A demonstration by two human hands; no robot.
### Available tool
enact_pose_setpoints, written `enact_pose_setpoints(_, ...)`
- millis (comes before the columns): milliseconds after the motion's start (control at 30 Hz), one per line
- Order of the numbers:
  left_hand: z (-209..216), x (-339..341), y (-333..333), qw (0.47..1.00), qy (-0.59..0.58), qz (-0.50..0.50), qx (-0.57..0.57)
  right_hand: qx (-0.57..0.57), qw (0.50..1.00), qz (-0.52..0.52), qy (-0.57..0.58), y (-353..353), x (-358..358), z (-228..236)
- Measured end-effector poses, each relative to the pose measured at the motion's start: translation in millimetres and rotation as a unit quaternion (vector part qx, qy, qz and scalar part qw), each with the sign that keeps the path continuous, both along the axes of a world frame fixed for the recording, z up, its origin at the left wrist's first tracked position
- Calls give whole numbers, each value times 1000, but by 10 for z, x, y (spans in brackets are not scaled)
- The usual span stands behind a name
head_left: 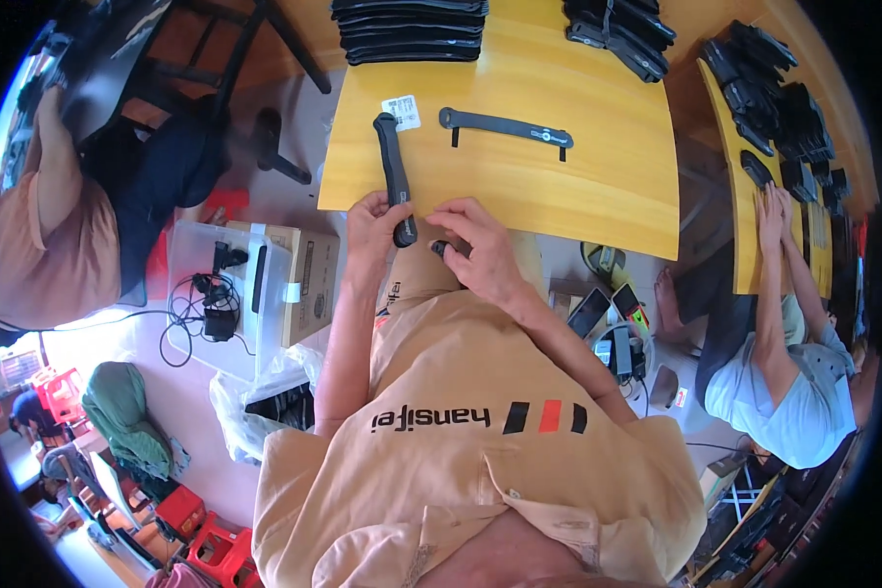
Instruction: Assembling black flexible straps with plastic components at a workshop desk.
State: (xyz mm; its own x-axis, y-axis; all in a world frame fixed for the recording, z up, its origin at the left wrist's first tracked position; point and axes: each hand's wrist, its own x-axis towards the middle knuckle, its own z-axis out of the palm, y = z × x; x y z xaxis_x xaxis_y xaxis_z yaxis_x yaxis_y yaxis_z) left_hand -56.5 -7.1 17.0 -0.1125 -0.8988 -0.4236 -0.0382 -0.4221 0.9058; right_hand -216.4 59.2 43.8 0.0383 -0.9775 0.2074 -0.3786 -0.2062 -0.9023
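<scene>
Long black round-ended strap (393, 167), over the near edge of a yellow wooden table (598, 196), pinched by the left hand (370, 227). Right hand (487, 257) half-open, small black piece (439, 249) at its thumb, grip indeterminable. Beyond: white label (408, 111).

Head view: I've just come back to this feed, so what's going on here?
The person's left hand is gripping a dark strap near its close end, at the near edge of the yellow table. The strap's far end reaches a white label. The right hand is beside the strap, apart from it, with a small dark piece at the thumb; whether held or worn, I can't tell. A second strap lies on the table, short of a black stack.
</scene>
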Motion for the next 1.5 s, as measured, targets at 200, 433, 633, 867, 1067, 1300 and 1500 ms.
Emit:
enact_pose_setpoints(200, 287, -194, 198, 994, 101, 34, -6, -74, 996, 49, -22, -12, -14, 64)
enact_pose_setpoints(433, 422, -116, 272, 960, 260, -47, 91, -68, 997, 13, -28, 31, -173, 230)
enact_pose_setpoints(633, 546, -148, 344, 939, 317, -73, 111, -86, 996, 17, 1, 34, -248, 276)
enact_pose_setpoints(867, 474, -196, 363, 949, 296, -69, 87, -133, 987, 12, 88, 57, -295, 363)
enact_pose_setpoints(1067, 480, -245, 409, 957, 277, -59, 63, -135, 976, 24, 168, 87, -316, 453)
enact_pose_setpoints(1300, 449, -289, 452, 961, 270, -47, 47, -109, 969, 38, 219, 119, -325, 509)
enact_pose_setpoints(1500, 475, -303, 478, 963, 265, -35, 44, -82, 988, 49, 124, 85, -364, 498)
